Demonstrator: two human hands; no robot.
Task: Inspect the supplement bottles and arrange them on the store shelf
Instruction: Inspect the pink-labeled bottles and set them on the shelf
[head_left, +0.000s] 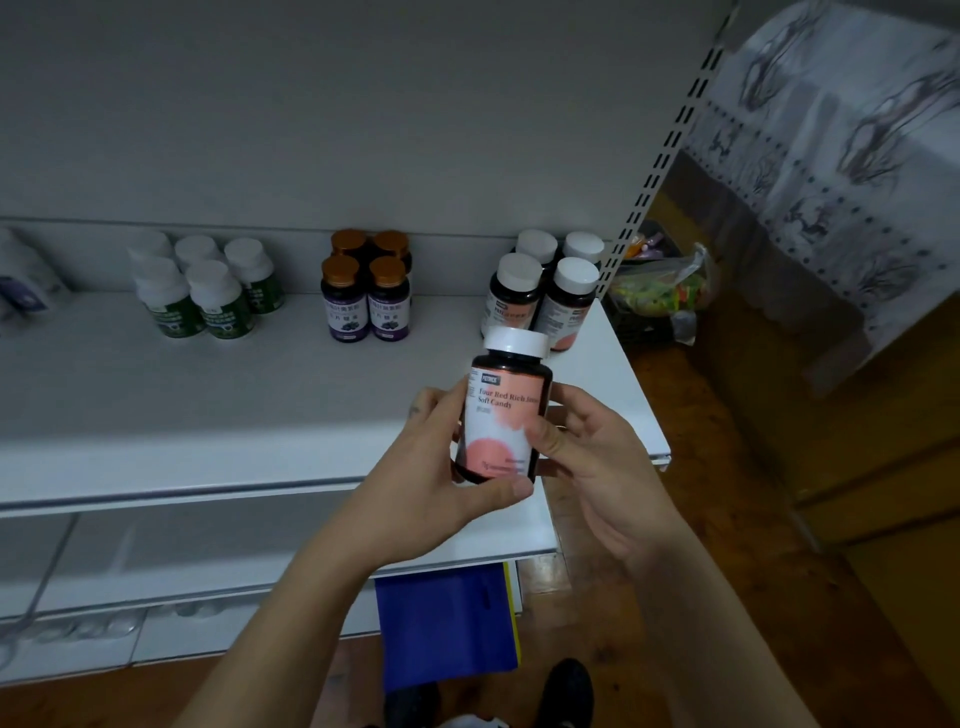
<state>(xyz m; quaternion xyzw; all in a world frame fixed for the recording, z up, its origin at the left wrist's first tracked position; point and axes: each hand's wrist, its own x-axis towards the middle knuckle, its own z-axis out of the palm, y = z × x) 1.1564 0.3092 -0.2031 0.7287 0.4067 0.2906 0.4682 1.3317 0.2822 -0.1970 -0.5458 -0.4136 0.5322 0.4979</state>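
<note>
Facing a white store shelf (234, 415). Holding the pink-labelled bottle (506, 415) upright at centre, label toward the camera, seemingly for reading, left hand (431, 467) wrapped round its base, right hand (597, 462) pinching its side. Backed by matching bottles (514, 296) at 1 o'clock, purple-labelled bottles (389, 306) at 12, green-labelled bottles (218, 306) at 10.

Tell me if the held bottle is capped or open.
Capped: a white cap sits on the bottle, gripped by left hand and right hand.

So I'm holding both bare forearms out front, left hand (434, 470) gripping the dark white-capped plastic bottle (506, 410) low, right hand (597, 462) pinching its side, thumb on front.
</note>
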